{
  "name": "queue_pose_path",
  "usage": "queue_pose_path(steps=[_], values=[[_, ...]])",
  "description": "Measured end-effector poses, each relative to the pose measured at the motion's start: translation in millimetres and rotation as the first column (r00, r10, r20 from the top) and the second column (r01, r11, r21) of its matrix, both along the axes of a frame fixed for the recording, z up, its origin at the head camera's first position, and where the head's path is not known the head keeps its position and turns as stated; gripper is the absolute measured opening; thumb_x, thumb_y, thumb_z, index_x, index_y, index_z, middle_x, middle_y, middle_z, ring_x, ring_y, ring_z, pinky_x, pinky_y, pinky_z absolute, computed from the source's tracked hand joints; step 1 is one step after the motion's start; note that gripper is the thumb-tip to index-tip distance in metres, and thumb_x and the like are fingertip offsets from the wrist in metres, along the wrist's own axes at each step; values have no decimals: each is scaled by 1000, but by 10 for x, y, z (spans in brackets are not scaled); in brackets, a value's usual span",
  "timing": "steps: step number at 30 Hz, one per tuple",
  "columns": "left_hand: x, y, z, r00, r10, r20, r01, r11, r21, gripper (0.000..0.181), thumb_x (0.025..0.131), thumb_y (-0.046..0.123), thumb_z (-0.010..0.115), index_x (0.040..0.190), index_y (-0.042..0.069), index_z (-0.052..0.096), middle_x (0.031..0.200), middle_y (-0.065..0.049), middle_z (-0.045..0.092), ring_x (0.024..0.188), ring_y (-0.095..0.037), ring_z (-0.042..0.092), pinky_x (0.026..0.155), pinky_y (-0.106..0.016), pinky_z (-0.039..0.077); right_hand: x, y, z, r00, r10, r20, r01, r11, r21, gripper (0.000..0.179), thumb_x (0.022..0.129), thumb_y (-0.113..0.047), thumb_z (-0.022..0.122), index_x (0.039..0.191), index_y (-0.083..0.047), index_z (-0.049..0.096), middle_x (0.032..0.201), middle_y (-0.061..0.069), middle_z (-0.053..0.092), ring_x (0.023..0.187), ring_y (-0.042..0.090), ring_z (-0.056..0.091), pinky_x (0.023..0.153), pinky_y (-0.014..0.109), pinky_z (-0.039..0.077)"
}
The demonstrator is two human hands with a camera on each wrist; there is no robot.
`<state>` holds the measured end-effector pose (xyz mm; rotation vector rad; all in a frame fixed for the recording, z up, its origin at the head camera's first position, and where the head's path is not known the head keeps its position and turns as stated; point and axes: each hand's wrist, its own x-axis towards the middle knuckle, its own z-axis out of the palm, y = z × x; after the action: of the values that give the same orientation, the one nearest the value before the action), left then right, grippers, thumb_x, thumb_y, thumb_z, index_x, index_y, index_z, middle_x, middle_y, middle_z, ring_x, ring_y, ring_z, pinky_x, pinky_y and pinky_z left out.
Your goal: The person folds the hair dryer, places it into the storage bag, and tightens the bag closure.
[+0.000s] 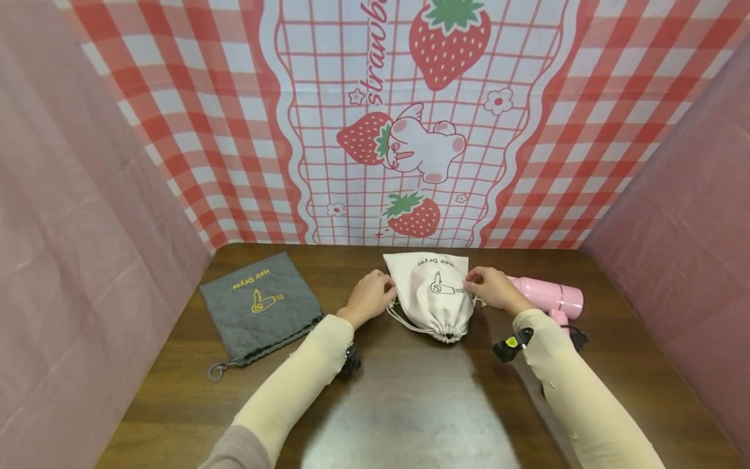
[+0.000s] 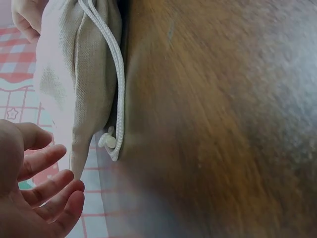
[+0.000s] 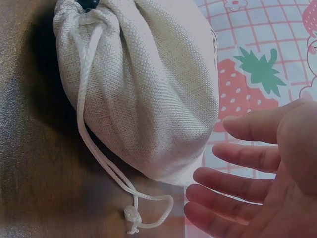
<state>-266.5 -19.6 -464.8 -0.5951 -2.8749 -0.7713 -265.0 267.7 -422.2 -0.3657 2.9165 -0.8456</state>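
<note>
A cream drawstring bag printed "Hair Dryer" lies on the table, bulging, its gathered mouth drawn nearly closed toward the person. Something dark shows in the mouth; the rest of the contents is hidden. At the bag's left edge is my left hand, its fingers loosely bent beside the cloth without a visible pinch. On the other side my right hand holds nothing, with fingers extended and slightly spread close to the bag. White drawcords with knotted ends hang at both sides.
To the left lies a flat grey drawstring bag with yellow "Hair Dryer" print. A pink hair dryer with a dark cord rests on the right, partly behind the right arm. A checked strawberry cloth hangs behind the wooden table.
</note>
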Motion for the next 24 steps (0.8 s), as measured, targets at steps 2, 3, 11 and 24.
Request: queue_pose_path(steps=[2,3,11,24], values=[[3,22,11,1000,1,7,-1,1000,8,20,95,25,59,103,11,71,104,-8,65,99,-24,62,90,-39,50,8,11,-3,1000,-2,7,2,1000,1,24,94,-17,60,106,3,64,98,21,68,85,27,63,70,34,49],[3,34,17,1000,5,13,-5,1000,12,21,95,25,58,104,11,71,105,-8,65,100,-24,62,91,-39,49,13,16,-3,1000,-2,10,2,1000,0,24,94,-17,59,106,4,63,98,21,68,85,26,63,69,33,49],[6,130,65,1000,20,13,-20,999,51,26,95,27,59,114,10,66,112,-9,64,106,-27,62,94,-40,49,75,48,34,1000,-20,8,20,1000,-2,25,94,-17,60,107,3,63,97,20,68,77,22,63,66,31,49],[-34,373,163,999,-32,-1,32,995,90,33,98,32,54,119,9,65,120,-11,64,115,-28,58,100,-40,46,236,304,126,997,-70,-45,72,996,45,29,94,-20,59,106,6,62,95,22,67,87,31,63,77,46,49]])
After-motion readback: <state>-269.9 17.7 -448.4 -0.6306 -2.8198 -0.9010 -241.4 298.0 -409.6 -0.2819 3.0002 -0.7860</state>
